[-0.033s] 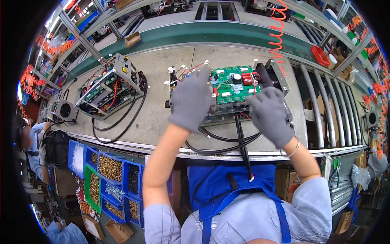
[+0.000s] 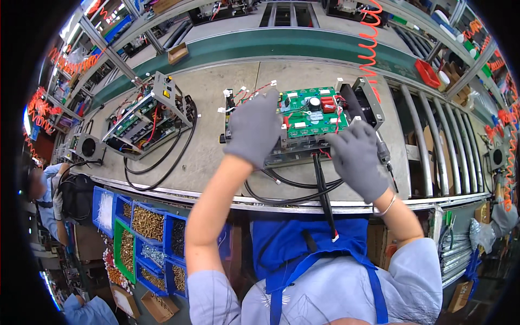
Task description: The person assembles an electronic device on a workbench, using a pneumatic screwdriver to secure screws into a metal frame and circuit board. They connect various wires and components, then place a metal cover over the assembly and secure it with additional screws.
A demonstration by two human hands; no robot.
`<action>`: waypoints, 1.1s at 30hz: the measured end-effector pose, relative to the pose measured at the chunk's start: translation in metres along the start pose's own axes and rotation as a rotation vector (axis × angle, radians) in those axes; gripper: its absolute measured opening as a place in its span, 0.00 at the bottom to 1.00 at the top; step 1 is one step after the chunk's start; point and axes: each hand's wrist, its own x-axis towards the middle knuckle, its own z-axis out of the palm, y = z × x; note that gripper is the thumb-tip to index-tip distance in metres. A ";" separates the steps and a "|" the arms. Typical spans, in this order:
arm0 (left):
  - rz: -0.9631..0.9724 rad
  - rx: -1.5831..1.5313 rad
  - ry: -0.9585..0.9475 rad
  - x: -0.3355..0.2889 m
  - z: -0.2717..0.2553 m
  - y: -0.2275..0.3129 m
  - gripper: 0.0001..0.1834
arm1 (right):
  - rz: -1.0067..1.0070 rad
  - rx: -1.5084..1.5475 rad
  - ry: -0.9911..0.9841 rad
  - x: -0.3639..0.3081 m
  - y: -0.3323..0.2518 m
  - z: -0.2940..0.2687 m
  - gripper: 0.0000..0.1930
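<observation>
Green circuit board: the rectangular green board point(image 2: 319, 127) with red, white and black components is lying on top of an open grey metal chassis point(image 2: 295, 145), near the front edge of the worktop point(image 2: 216, 135), towards its right edge.
Left hand: the grey-gloved left hand point(image 2: 253, 130) is covering the left end of the board; whether its fingers are grasping something, one cannot tell.
Right hand: the grey-gloved right hand point(image 2: 358, 160) is bending its fingers just beside the board's front right corner, near thin red wires point(image 2: 339, 116); whether it is pinching one, one cannot tell.
Just changed: the right hand is sitting slightly lower and more to the left than before, so a slim dark tool point(image 2: 385, 154) on the worktop is showing more of its length.
Meaning: by judgement, the work is staying at this same board, and the shift is only a small adjustment.
Hidden: the fingertips of the left hand are pointing away from view, and both gloves are blurring a little; the chassis interior is mostly escaping the eye.
</observation>
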 end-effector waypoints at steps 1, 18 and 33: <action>-0.018 0.159 -0.161 0.010 -0.004 -0.004 0.16 | 0.046 0.091 0.020 -0.014 -0.004 0.009 0.14; -0.173 -1.898 -0.264 -0.009 -0.086 0.009 0.27 | 0.420 0.527 -0.278 -0.148 -0.033 0.060 0.23; -0.157 -0.337 -0.401 -0.186 0.105 0.054 0.14 | 0.396 0.448 -0.542 -0.111 0.000 0.079 0.16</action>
